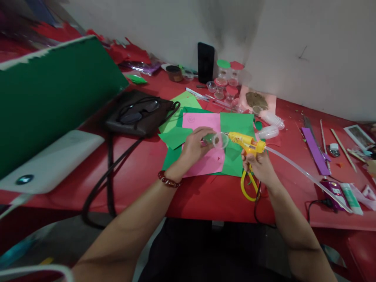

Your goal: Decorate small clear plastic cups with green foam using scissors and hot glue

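My left hand is closed on a small clear plastic cup, its round rim turned to the right. A yellow hot glue gun is gripped in my right hand, nozzle pointing left at the cup's rim. Out of the gun's back runs a long clear glue stick. Beneath both hands lie pink paper and green paper sheets. Below my right hand, yellow-handled scissors show in part.
Lidded cups, a black phone and stacked clear cups stand behind the papers. To the left are a dark bag with glasses and a white power bank. Purple strips and sticks lie right.
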`<state>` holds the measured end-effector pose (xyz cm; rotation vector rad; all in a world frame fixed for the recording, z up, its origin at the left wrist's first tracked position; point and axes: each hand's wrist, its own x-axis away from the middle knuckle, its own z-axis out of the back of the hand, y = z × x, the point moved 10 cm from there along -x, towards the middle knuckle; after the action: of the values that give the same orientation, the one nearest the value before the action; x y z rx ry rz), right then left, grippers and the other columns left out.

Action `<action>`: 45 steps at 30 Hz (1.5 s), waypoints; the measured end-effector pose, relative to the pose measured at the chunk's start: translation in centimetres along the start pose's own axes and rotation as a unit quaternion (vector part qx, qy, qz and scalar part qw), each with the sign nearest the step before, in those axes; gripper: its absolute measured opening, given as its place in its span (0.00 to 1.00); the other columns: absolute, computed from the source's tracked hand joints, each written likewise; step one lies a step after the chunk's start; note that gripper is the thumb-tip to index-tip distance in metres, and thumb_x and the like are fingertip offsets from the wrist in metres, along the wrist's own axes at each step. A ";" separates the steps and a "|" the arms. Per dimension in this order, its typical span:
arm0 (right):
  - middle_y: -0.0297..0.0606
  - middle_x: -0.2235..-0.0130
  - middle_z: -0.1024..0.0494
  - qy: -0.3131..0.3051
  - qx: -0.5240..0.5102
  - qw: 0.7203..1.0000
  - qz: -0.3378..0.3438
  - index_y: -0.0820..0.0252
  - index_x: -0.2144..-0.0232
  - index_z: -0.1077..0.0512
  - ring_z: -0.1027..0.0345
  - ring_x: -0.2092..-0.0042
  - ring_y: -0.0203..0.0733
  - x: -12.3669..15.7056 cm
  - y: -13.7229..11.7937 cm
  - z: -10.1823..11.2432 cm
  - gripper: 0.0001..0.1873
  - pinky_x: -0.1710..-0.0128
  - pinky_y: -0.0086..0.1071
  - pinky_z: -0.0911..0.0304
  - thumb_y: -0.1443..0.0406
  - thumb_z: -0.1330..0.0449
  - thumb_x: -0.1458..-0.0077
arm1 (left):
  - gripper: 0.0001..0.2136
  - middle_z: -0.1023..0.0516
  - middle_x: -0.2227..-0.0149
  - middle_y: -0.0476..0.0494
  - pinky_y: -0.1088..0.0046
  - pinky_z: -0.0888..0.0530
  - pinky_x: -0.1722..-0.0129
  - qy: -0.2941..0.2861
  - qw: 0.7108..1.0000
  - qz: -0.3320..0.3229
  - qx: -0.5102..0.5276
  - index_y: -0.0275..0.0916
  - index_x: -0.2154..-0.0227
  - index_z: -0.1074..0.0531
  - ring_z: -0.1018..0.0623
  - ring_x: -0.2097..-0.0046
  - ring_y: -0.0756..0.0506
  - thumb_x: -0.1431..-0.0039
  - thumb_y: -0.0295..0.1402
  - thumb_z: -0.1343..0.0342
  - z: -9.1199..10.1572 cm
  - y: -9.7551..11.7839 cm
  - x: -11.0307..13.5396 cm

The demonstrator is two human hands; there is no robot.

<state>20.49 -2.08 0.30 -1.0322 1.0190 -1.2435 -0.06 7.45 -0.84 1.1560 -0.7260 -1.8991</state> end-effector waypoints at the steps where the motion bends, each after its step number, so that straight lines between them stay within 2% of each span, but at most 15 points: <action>1: 0.28 0.79 0.30 -0.001 -0.003 1.000 0.000 0.56 0.65 0.29 0.36 0.80 0.34 0.0 0.0 0.0 0.33 0.79 0.28 0.41 0.33 0.42 0.41 | 0.16 0.17 0.49 0.40 0.59 0.20 0.45 -0.004 1.000 0.001 0.002 0.42 0.55 0.19 0.18 0.48 0.40 0.48 0.22 0.34 0.0 0.0 0.0; 9: 0.28 0.80 0.31 -0.002 -0.005 1.000 0.004 0.57 0.66 0.29 0.36 0.81 0.34 0.0 -0.3 -0.1 0.31 0.79 0.28 0.41 0.35 0.42 0.39 | 0.17 0.17 0.49 0.41 0.60 0.21 0.46 0.001 1.000 0.002 0.020 0.45 0.57 0.19 0.18 0.49 0.40 0.49 0.22 0.33 0.1 -0.1 0.0; 19: 0.27 0.80 0.31 0.000 0.004 1.000 -0.003 0.57 0.66 0.30 0.36 0.80 0.33 -0.1 -0.2 0.0 0.34 0.79 0.28 0.40 0.32 0.43 0.41 | 0.17 0.16 0.48 0.40 0.61 0.19 0.47 0.001 1.000 -0.021 -0.016 0.41 0.54 0.21 0.17 0.48 0.42 0.47 0.21 0.36 0.1 0.1 0.1; 28: 0.28 0.80 0.31 -0.010 0.020 1.000 -0.004 0.57 0.66 0.30 0.35 0.80 0.33 -0.1 0.2 0.0 0.33 0.78 0.28 0.40 0.34 0.45 0.38 | 0.20 0.16 0.50 0.42 0.64 0.18 0.49 0.012 1.000 -0.018 -0.021 0.42 0.55 0.21 0.17 0.50 0.43 0.50 0.18 0.33 0.2 -0.1 0.1; 33: 0.27 0.80 0.31 -0.010 0.020 1.000 -0.001 0.57 0.66 0.30 0.35 0.80 0.33 -0.1 0.4 0.0 0.32 0.77 0.28 0.40 0.34 0.45 0.37 | 0.18 0.16 0.49 0.40 0.66 0.18 0.53 0.014 1.000 -0.011 -0.010 0.41 0.54 0.20 0.17 0.50 0.43 0.48 0.20 0.32 0.2 -0.4 0.1; 45: 0.29 0.79 0.31 -0.008 0.038 0.999 -0.011 0.56 0.69 0.31 0.35 0.79 0.34 -0.1 0.6 0.2 0.34 0.77 0.29 0.39 0.33 0.45 0.39 | 0.17 0.17 0.49 0.39 0.65 0.19 0.53 0.014 1.000 0.014 0.010 0.41 0.55 0.20 0.17 0.50 0.42 0.48 0.26 0.30 0.3 -1.0 0.1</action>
<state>20.79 -1.90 -0.23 -0.9962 0.9432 -1.2806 -0.66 7.96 -1.56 1.1765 -0.7444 -1.8529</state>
